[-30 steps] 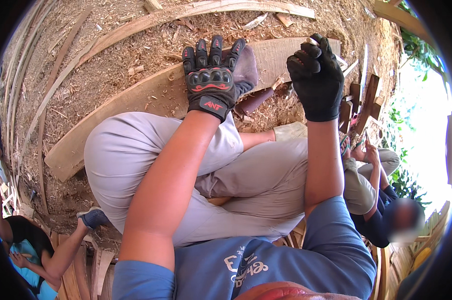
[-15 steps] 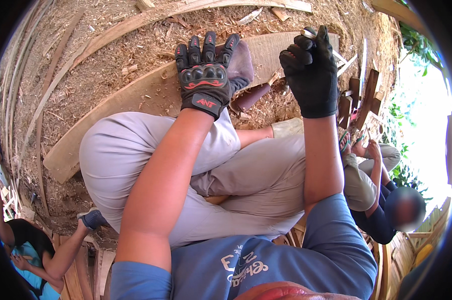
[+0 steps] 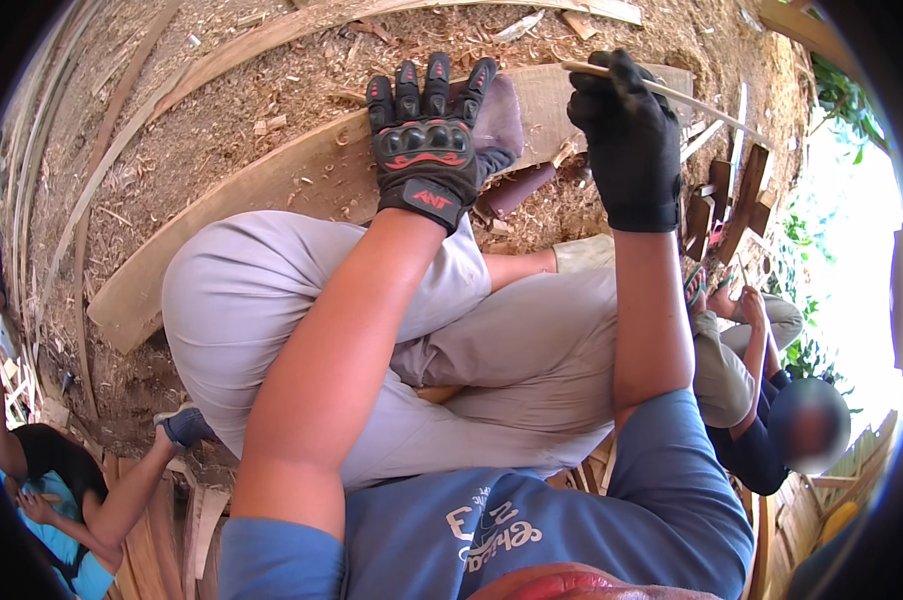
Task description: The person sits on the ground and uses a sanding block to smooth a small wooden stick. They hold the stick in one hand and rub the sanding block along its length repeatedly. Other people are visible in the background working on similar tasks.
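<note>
My left hand [image 3: 426,140], in a black glove with red trim and hard knuckle guards, lies palm down with its fingers spread. It is over a long curved plank [image 3: 201,230], beside a greyish-purple cloth-like thing [image 3: 501,118] that I cannot make out fully. My right hand [image 3: 631,150], also in a black glove, is raised to the right with its fingers closed. A thin pale wooden stick [image 3: 716,110] is gripped in it, slanting down to the right. A brown rounded piece [image 3: 518,192] rests between the two hands, near my leg.
Wood shavings [image 3: 301,60] cover the ground. Long curved strips [image 3: 96,190] lie at the left and far side. Short dark wood pieces [image 3: 741,200] are stacked at the right. One person [image 3: 761,400] sits at the right, another [image 3: 61,490] at the lower left.
The stick in my right hand has turned; before, only its pale end showed, now its length points down to the right. My left hand sits slightly further right in view.
</note>
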`<state>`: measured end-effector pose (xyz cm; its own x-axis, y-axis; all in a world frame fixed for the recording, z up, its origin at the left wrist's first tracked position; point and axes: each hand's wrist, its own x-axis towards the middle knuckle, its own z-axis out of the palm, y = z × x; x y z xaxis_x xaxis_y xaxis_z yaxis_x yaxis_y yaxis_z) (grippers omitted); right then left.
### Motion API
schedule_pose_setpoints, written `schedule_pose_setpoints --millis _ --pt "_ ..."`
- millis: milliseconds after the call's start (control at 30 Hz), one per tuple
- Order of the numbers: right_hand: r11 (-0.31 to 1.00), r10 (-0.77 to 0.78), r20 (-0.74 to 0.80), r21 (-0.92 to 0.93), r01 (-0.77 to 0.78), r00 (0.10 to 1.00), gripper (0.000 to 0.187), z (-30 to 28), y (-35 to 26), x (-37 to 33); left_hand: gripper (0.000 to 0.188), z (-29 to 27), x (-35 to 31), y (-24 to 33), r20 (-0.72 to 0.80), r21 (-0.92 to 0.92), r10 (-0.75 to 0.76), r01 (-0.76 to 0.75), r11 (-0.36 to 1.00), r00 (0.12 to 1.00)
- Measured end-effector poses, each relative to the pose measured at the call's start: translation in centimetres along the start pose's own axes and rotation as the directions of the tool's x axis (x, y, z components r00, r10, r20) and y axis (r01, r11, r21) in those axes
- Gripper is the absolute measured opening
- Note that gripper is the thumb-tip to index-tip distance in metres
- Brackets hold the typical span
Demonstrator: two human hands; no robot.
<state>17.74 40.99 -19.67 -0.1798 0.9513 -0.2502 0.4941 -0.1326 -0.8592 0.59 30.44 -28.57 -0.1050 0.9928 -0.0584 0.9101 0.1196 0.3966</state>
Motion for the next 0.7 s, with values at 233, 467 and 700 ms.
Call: schedule_pose_setpoints --millis 233,467,700 --pt "0.987 0.059 0.018 0.149 -0.061 0.998 0.029 1.9 0.7 -0.3 0.103 0.8 -0.4 0.7 -0.041 0.010 -0.034 0.034 0.999 0.999" --pt "0.998 -0.012 0.122 -0.060 0.019 0.992 0.020 3.6 2.4 -0.7 0.100 0.7 -0.5 0.8 -0.010 -0.076 -0.077 0.076 0.994 0.997" --pt "0.554 -0.429 0.380 -0.605 0.571 0.819 0.017 3.0 4.9 -0.6 0.098 1.2 -0.7 0.9 -0.051 -0.080 -0.078 0.073 0.994 0.996"
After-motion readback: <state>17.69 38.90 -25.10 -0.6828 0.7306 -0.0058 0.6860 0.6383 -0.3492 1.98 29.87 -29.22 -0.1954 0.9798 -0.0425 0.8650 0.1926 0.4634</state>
